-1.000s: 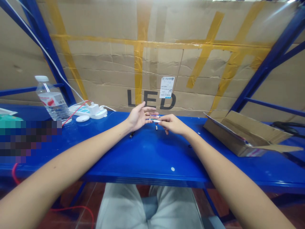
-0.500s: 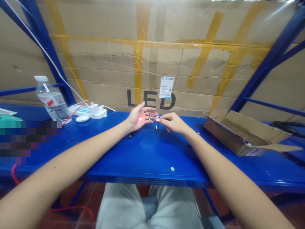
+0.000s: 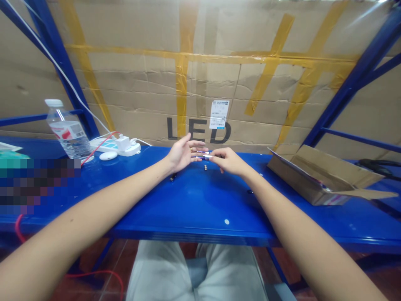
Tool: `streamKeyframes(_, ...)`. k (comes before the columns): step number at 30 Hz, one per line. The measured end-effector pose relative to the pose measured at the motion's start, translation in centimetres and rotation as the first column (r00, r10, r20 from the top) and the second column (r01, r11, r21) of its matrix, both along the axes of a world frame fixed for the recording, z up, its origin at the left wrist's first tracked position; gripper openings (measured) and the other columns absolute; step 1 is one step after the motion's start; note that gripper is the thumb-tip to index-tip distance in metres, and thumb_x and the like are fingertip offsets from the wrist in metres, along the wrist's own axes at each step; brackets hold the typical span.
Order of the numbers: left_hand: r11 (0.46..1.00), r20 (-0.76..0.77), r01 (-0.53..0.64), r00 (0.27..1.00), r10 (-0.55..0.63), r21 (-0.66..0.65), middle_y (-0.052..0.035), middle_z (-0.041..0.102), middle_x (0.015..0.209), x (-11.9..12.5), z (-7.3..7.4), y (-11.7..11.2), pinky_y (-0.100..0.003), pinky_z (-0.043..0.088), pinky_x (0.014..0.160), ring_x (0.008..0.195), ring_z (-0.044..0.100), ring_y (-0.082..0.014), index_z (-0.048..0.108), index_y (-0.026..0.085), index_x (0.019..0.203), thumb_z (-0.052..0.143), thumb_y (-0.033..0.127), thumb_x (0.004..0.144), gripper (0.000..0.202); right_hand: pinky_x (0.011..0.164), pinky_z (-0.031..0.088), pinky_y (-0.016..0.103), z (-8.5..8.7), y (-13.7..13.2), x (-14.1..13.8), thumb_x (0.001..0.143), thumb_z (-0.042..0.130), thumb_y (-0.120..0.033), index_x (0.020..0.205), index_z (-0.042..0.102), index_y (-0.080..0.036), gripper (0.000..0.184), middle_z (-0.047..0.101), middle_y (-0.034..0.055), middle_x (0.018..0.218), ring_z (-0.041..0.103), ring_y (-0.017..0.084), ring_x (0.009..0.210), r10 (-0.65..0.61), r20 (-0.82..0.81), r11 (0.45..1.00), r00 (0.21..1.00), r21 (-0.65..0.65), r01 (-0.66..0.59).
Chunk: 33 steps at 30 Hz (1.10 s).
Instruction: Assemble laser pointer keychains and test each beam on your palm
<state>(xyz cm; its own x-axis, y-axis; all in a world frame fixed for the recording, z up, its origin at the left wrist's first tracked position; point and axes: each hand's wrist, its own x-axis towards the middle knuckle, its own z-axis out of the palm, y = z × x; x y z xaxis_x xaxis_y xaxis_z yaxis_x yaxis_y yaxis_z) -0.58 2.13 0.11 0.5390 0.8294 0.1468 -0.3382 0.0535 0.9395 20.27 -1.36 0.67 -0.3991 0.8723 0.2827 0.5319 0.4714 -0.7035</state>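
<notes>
My left hand (image 3: pixel 183 154) is held palm up over the far part of the blue bench (image 3: pixel 200 200), fingers spread and nothing in it. My right hand (image 3: pixel 227 160) is closed on a small silver pen-shaped light (image 3: pixel 204 157), its tip aimed at the left palm. A small metal part (image 3: pixel 206 167) lies on the bench just below the hands. A dark small part (image 3: pixel 172 178) lies under my left wrist.
A water bottle (image 3: pixel 67 131) stands at the left, beside a white power strip with a charger (image 3: pixel 117 145) and a white oval case (image 3: pixel 108 156). An open cardboard box (image 3: pixel 319 175) lies at the right. A taped cardboard wall marked LED (image 3: pixel 200 83) backs the bench.
Half a second ago a red light spot glowed on my left palm; it is gone now. Both hands have stayed in place.
</notes>
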Motion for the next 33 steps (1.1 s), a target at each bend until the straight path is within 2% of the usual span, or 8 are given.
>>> streamKeyframes(4, 1.000, -0.009, 0.001, 1.000, -0.001, 0.012, -0.0179, 0.070, 0.111, 0.1, 0.0, -0.1, -0.041, 0.052, 0.085, 0.102, 0.066, -0.0296, 0.068, 0.013, 0.103, 0.045, 0.065, 0.089, 0.059, 0.046, 0.039, 0.025, 0.1, 0.0, 0.0, 0.083, 0.055, -0.037, 0.074, 0.067, -0.015, 0.026, 0.052, -0.0038, 0.050, 0.049, 0.010, 0.041, 0.001, 0.012, 1.000, 1.000, -0.020, -0.001)
streamKeyframes(7, 0.991, -0.108, -0.068, 0.991, 0.081, 0.114, -0.0146, 0.071, 0.104, 0.4, -0.3, -0.1, -0.035, 0.050, 0.077, 0.090, 0.066, -0.0231, 0.068, 0.014, 0.100, 0.062, 0.054, 0.085, 0.043, 0.045, 0.038, 0.025, 0.1, 0.0, 0.0, 0.085, 0.055, -0.039, 0.073, 0.065, -0.016, 0.028, 0.051, -0.0045, 0.049, 0.048, 0.010, 0.041, -0.007, 0.020, 0.999, 1.000, -0.044, 0.008)
streamKeyframes(12, 0.892, -0.377, -0.068, 0.890, 0.257, 0.447, -0.0051, 0.068, 0.076, 0.9, -1.0, -0.1, -0.033, 0.046, 0.070, 0.071, 0.060, -0.0166, 0.070, 0.015, 0.084, 0.078, 0.026, 0.072, 0.018, 0.044, 0.036, 0.024, -0.5, 0.5, 0.3, 0.086, 0.059, -0.044, 0.086, 0.066, -0.015, 0.030, 0.052, -0.0046, 0.054, 0.045, 0.009, 0.043, 0.037, 0.038, 0.994, 0.999, -0.102, -0.033)
streamKeyframes(16, 0.826, -0.422, -0.078, 0.830, 0.363, 0.558, -0.0043, 0.068, 0.073, 0.8, -1.2, 0.3, -0.035, 0.046, 0.072, 0.070, 0.060, -0.0170, 0.070, 0.015, 0.078, 0.073, 0.021, 0.073, 0.008, 0.050, 0.045, 0.025, -1.1, 1.7, 1.5, 0.076, 0.070, -0.023, 0.103, 0.060, -0.016, 0.030, 0.064, -0.0013, 0.070, 0.055, 0.011, 0.053, 0.037, -0.089, 0.977, 0.995, -0.206, -0.054)
streamKeyframes(20, 0.775, -0.410, -0.136, 0.784, 0.465, 0.617, -0.0060, 0.069, 0.076, 0.5, -0.9, 2.3, -0.037, 0.048, 0.074, 0.072, 0.062, -0.0189, 0.070, 0.016, 0.078, 0.072, 0.022, 0.074, 0.008, 0.062, 0.054, 0.030, -0.7, 3.8, 2.6, 0.077, 0.066, -0.011, 0.092, 0.059, -0.015, 0.017, 0.068, 0.0037, 0.071, 0.063, 0.014, 0.061, -0.020, -0.265, 0.969, 0.964, -0.242, -0.047)
streamKeyframes(24, 0.720, -0.398, -0.150, 0.748, 0.531, 0.678, -0.0088, 0.071, 0.084, 1.1, -0.6, 5.9, -0.040, 0.048, 0.082, 0.082, 0.065, -0.0215, 0.070, 0.016, 0.075, 0.071, 0.021, 0.074, 0.006, 0.061, 0.053, 0.029, 0.2, 7.2, 2.9, 0.077, 0.070, -0.007, 0.087, 0.067, -0.012, 0.012, 0.067, 0.0038, 0.064, 0.062, 0.014, 0.058, -0.113, -0.267, 0.982, 0.957, -0.175, 0.067)
streamKeyframes(28, 0.775, -0.436, -0.215, 0.724, 0.535, 0.594, -0.0068, 0.068, 0.074, 2.5, -0.5, 9.2, -0.039, 0.050, 0.079, 0.071, 0.062, -0.0174, 0.068, 0.015, 0.070, 0.072, 0.016, 0.074, 0.006, 0.053, 0.047, 0.026, 0.2, 10.5, 2.8, 0.074, 0.076, -0.010, 0.093, 0.073, -0.008, 0.019, 0.066, 0.0028, 0.060, 0.055, 0.010, 0.051, -0.201, -0.244, 0.978, 0.949, -0.112, 0.179)
streamKeyframes(33, 0.810, -0.384, -0.306, 0.760, 0.525, 0.500, -0.0067, 0.068, 0.073, 3.6, -0.9, 11.3, -0.034, 0.052, 0.076, 0.066, 0.063, -0.0136, 0.068, 0.012, 0.075, 0.071, 0.010, 0.079, 0.005, 0.054, 0.046, 0.024, -1.3, 12.5, 2.7, 0.074, 0.072, -0.003, 0.093, 0.068, -0.007, 0.020, 0.067, 0.0033, 0.061, 0.059, 0.011, 0.055, -0.294, -0.426, 0.951, 0.856, -0.220, 0.217)
